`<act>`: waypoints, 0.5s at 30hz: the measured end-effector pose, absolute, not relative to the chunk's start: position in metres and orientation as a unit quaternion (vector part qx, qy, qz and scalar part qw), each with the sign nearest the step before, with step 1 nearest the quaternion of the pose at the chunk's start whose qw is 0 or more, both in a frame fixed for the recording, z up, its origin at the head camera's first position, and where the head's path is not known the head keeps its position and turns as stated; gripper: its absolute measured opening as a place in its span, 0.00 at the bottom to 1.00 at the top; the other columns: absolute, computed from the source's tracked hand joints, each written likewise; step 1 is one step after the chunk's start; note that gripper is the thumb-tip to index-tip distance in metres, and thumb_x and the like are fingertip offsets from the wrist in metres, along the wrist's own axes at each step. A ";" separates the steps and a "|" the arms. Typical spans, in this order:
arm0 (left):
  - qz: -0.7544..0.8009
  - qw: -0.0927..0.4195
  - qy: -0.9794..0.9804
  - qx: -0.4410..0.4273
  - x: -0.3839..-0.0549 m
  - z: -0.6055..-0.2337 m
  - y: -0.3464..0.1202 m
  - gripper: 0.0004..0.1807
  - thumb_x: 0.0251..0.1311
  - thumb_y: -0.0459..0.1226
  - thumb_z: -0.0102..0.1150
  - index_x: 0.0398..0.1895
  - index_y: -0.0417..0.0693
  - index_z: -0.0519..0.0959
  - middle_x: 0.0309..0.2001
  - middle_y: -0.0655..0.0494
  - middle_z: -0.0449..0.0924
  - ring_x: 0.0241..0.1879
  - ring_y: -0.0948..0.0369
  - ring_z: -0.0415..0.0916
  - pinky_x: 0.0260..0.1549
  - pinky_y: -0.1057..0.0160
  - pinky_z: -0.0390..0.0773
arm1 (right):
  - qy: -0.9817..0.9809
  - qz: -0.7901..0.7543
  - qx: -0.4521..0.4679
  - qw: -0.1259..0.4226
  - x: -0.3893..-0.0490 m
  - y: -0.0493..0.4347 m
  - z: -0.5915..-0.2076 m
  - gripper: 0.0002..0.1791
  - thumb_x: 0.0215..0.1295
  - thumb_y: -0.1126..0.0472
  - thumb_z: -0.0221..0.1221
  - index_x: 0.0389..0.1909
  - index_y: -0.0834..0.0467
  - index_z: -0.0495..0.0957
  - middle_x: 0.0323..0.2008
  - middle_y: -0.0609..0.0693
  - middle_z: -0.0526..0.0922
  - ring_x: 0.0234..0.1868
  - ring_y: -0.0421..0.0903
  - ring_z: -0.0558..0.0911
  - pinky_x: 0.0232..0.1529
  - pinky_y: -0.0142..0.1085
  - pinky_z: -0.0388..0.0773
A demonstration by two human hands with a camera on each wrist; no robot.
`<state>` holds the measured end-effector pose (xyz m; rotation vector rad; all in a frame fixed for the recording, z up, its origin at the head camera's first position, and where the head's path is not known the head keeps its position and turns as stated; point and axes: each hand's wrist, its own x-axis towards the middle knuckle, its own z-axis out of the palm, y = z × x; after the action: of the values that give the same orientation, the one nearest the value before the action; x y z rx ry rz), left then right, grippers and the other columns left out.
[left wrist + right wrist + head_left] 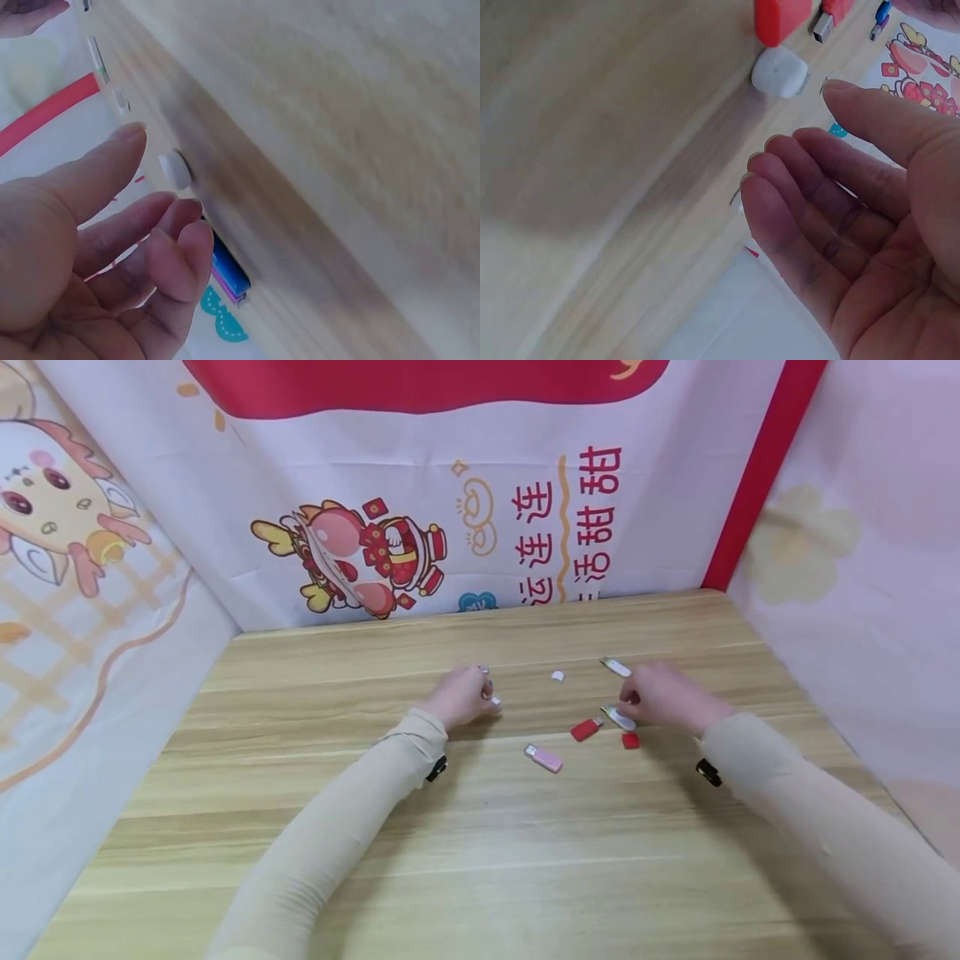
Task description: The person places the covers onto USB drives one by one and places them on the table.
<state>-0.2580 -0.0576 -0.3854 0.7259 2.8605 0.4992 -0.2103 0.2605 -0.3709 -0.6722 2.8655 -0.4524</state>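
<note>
My left hand (457, 693) is low over the table, its thumb and loosely bent fingers on either side of a small white cap (176, 169) with gaps between. Beyond those fingertips lies a blue USB stick (229, 268) beside a purple one, mostly hidden by the hand in the head view. My right hand (666, 695) hovers by two white USB sticks. The nearer stick (619, 719) lies just off its thumb tip; in the right wrist view its rounded white end (780, 73) is apart from the relaxed fingers. The farther stick (617, 667) lies beyond the hand.
Between the hands lie a red USB stick (584, 730), its square red cap (630, 741), a pink USB stick (546, 758) and another white cap (557, 676). The wooden table (465, 860) meets printed cloth (420, 452) at its back and sides.
</note>
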 end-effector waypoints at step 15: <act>0.179 0.087 0.954 0.224 -0.260 -0.394 -0.053 0.06 0.61 0.37 0.68 0.36 0.43 0.86 0.34 0.56 0.79 0.34 0.59 0.75 0.38 0.62 0.76 | 0.967 -0.159 -0.182 0.086 -0.203 0.253 -0.385 0.07 0.61 0.63 0.67 0.23 0.56 0.84 0.17 0.44 0.76 0.20 0.42 0.70 0.25 0.36 0.67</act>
<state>-0.2603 -0.0525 -0.3943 0.6662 2.8430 0.5333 -0.2032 0.2533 -0.3849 -0.5437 2.8803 -0.4724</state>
